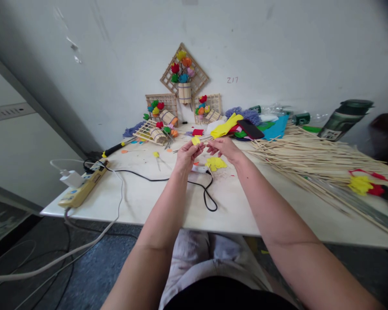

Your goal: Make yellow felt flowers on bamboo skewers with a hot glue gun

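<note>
My left hand [187, 154] is raised over the white table [142, 193], its fingers pinched on a small yellow felt piece [195, 140] and a thin wooden stick [205, 138]. My right hand [224, 147] is closed on the same stick from the right, its fingertips nearly touching those of the left. Just beneath the hands on the table lie yellow felt cut-outs [216, 163] and a small glue gun [200, 169], partly hidden, with a black cord [210, 202].
A large pile of wooden sticks [317, 161] covers the table's right side. Felt sheets [245, 125] and stick-frame flower crafts [161, 122] stand along the wall, one hung on the wall [184, 75]. A power strip [80, 189] lies at the left edge. Yellow and red felt flowers [365, 184] lie at far right.
</note>
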Available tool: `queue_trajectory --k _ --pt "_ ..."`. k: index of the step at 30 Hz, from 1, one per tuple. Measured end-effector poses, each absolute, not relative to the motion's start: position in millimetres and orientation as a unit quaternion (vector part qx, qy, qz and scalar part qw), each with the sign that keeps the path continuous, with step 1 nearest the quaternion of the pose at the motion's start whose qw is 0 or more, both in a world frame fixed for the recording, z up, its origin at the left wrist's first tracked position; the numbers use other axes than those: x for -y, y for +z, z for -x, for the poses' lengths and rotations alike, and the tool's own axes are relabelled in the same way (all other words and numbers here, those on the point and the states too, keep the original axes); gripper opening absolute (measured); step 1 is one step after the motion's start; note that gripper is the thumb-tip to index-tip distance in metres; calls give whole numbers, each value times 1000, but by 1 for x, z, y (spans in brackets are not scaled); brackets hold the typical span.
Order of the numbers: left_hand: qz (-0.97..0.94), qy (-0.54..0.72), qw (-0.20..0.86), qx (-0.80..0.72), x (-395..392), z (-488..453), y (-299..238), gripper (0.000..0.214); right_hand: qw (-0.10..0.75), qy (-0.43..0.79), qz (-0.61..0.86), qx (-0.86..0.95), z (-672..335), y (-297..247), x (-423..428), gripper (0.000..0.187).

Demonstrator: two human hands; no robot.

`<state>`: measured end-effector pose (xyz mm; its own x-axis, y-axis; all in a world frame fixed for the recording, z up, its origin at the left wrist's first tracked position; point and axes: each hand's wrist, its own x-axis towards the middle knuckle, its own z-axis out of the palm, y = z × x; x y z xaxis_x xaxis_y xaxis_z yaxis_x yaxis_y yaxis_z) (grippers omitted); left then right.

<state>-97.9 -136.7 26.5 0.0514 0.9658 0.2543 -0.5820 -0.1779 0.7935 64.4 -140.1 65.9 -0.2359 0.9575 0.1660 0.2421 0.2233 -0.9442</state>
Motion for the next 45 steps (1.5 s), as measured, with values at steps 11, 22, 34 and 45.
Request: queue_trajectory --k 11,22,34,45 --pt "-483 546 638 -248 152 89 30 85 454 510 360 636 -64 61 135 27" --pt "-486 513 652 -274 154 82 29 44 543 353 404 646 -56 63 136 21" --pt "-441 536 659 -289 156 73 28 23 561 278 442 642 -51 61 136 20" --pt "-414 556 664 -279 153 73 24 20 576 402 404 586 -53 59 134 32"
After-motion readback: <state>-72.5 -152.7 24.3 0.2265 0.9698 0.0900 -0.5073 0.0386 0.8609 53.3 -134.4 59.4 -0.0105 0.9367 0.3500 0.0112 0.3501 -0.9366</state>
